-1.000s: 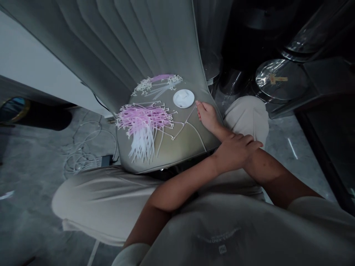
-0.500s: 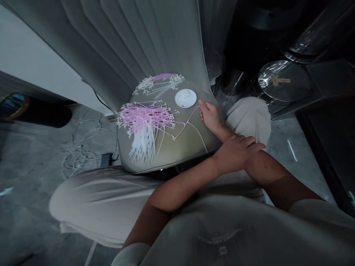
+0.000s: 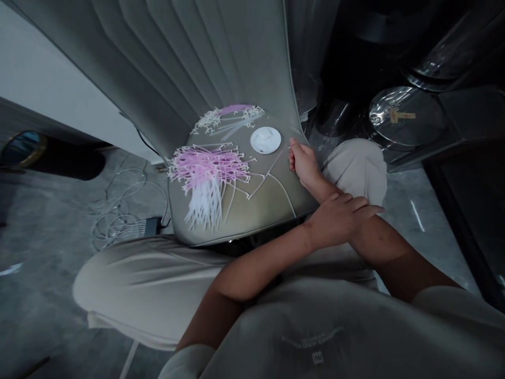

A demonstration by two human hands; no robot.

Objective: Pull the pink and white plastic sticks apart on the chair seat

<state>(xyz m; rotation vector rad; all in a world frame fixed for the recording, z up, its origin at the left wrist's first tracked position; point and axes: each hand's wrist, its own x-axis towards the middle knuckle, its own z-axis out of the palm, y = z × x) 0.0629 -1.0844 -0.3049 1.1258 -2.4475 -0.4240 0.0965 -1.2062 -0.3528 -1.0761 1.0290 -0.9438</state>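
Note:
My right hand (image 3: 303, 162) is held over the right side of a grey chair seat (image 3: 236, 216), fingers curled in and thumb on top. Whatever may be inside those fingers is hidden. Across my right forearm lies my left hand (image 3: 341, 218), its fingers stretched out. Left of the right hand is a round white lid-like disc (image 3: 265, 140). Several thin sticks joined in a branching shape (image 3: 258, 185) lie on the seat, one tip close to the right hand but apart from it. Further left is a pile of thin purple and white sticks (image 3: 207, 168) with small white end pieces.
A second group of sticks and small white pieces (image 3: 229, 117) lies by the chair back (image 3: 205, 58). Cables (image 3: 118, 216) run to a dark box (image 3: 152, 226) on the floor at left. A shiny round lid with tape (image 3: 406, 118) stands at right.
My right hand has come away from the tip of the thin stick, moving slightly right. My left hand stays on the right forearm. The view has shifted slightly.

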